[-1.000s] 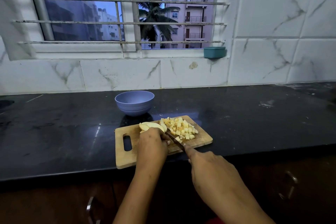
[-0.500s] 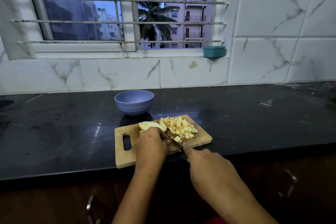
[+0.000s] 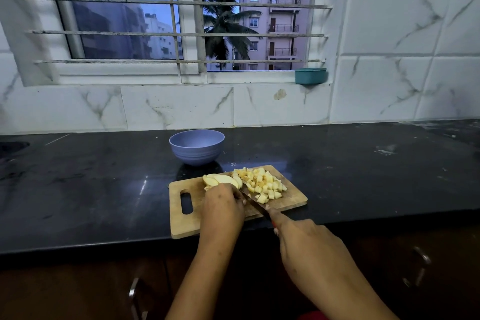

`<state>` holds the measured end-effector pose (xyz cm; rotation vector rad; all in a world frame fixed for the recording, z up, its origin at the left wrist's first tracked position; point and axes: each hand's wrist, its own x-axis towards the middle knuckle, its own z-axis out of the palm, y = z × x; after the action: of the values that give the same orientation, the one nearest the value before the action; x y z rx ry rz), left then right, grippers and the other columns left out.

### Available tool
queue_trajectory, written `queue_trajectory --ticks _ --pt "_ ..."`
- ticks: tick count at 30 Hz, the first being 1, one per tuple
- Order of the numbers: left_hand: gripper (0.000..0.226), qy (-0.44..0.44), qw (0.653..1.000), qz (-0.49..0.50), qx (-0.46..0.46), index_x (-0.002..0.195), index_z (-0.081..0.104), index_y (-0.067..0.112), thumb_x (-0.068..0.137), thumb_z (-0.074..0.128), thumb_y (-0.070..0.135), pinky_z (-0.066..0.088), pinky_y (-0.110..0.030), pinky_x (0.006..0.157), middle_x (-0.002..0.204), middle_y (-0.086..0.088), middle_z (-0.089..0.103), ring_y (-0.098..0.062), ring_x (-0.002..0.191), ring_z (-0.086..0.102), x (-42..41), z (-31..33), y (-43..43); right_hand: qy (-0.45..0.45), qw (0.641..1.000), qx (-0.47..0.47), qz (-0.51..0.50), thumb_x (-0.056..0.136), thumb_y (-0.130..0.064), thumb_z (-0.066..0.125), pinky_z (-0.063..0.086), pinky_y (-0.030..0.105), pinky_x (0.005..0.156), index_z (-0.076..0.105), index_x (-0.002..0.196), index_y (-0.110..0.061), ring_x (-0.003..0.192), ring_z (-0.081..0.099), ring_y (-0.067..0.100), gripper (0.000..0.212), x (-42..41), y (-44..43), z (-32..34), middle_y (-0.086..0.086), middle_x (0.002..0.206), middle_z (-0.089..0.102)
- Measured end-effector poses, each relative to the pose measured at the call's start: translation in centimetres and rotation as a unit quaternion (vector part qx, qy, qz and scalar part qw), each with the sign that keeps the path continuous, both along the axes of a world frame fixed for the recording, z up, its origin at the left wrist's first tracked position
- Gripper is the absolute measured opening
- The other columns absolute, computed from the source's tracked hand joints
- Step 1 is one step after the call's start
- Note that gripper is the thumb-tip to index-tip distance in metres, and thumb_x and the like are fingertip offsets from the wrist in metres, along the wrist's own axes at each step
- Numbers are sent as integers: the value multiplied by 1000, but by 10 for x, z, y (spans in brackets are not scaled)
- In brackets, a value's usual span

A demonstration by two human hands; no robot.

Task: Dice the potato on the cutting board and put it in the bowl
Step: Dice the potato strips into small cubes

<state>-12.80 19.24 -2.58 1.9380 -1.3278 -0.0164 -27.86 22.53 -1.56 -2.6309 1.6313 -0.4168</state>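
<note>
Nothing much has moved since before. The left hand (image 3: 223, 205) holds down the pale yellow potato slices (image 3: 223, 180) on the brown wooden cutting board (image 3: 187, 223). The right hand (image 3: 306, 247) grips the dark knife (image 3: 255, 202), with its blade at their right end. The round blue bowl (image 3: 196, 147) waits behind.

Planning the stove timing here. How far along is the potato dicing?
Done: a pile of cubes lies on the cutting board. In hand: the left hand steadies uncut slices while the right hand holds the knife. Left: dicing those slices and moving everything into the bowl, where no potato shows.
</note>
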Motion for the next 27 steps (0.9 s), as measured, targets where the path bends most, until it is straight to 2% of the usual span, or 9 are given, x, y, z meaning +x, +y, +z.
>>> queue_trajectory --ticks 6,11,17,21,23,24,25,26,27 --pt "15 -36 999 11 8 101 69 16 91 58 19 48 -27 83 100 1 67 -13 96 57 -2 -1 -1 29 999 28 -13 100 -11 41 40 28 59 11 152 -27 98 62 21 62 8 2 0 3 110 61" --pt "13 -23 1000 7 14 97 71 15 89 61 18 47 -27 82 97 -1 68 -15 96 58 -1 4 0 68 995 76 -21 92 1 46 45 35 70 11 151 -21 104 60 25 72 17 3 9 8 116 60" --pt "11 -21 1000 6 6 94 70 15 88 62 18 49 -28 82 94 1 68 -14 93 58 0 2 2 60 996 61 -6 98 -7 41 45 32 70 8 152 -27 101 61 22 67 8 6 2 6 116 59" --pt "13 -44 999 8 7 96 69 16 91 59 23 48 -28 79 96 1 67 -14 93 57 0 1 0 -37 999 25 8 103 -26 34 53 32 74 29 144 -40 88 63 15 44 -11 -6 0 -2 103 64" --pt "16 -69 997 11 23 99 67 16 93 55 24 45 -26 76 99 0 66 -15 94 57 -2 2 -1 -111 992 54 19 103 -32 35 52 31 80 37 141 -42 93 61 12 40 -20 -25 -3 -5 108 64" --pt "17 -84 996 14 28 102 66 17 94 54 25 43 -26 75 101 0 65 -15 95 57 -3 3 -2 -158 983 90 36 102 -33 38 50 25 81 40 141 -41 95 60 8 39 -22 -35 -4 -8 109 64" --pt "17 -100 995 16 28 104 65 17 94 53 24 43 -26 74 102 0 65 -16 95 58 -4 3 -3 -205 968 136 57 102 -32 41 46 17 75 45 139 -38 87 58 0 38 -24 -43 -5 -12 99 64" --pt "18 -114 993 16 27 106 64 17 95 51 22 43 -26 74 104 -1 64 -16 96 58 -6 3 -4 -246 950 176 72 101 -30 43 41 10 65 49 137 -36 72 54 -4 36 -25 -49 -5 -16 79 61" --pt "20 -127 992 10 26 109 63 17 95 49 19 43 -26 73 105 -2 63 -17 96 58 -8 2 -6 -281 935 203 76 101 -28 45 36 9 57 53 134 -33 58 48 -4 34 -26 -53 -5 -16 62 53"
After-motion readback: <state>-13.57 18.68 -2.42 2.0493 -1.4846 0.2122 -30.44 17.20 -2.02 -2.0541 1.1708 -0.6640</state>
